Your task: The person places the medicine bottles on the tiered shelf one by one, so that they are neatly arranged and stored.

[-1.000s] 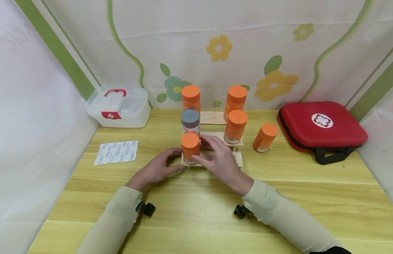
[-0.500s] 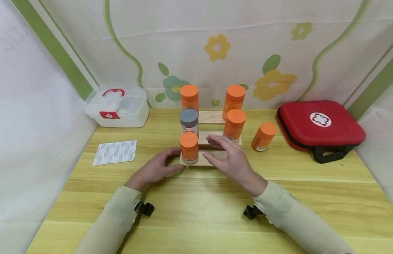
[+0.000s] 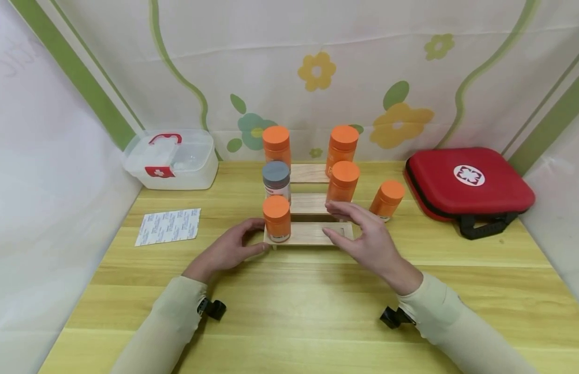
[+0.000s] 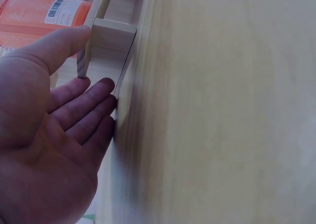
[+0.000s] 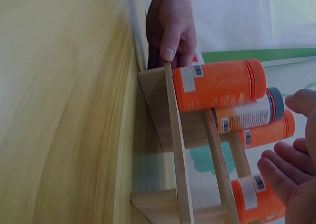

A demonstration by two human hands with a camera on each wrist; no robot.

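Note:
A three-step wooden rack stands mid-table. My left hand rests at its left end, thumb tip on the bottom shelf's edge and the other fingers straight beside the side panel. My right hand holds nothing; its fingers and thumb are spread apart over the right end of the bottom shelf. An orange pill bottle stands upright at the bottom shelf's left end. Behind it are a grey-capped bottle and another orange bottle. Two more orange bottles stand on the right of the upper shelves.
A loose orange bottle stands on the table right of the rack, partly behind my right hand. Farther right lies a red first-aid case. At the left are a clear first-aid box and a printed blister sheet.
My right hand has let go of the orange bottle on the bottom shelf and moved right along the rack. My left hand has stayed at the rack's left end.

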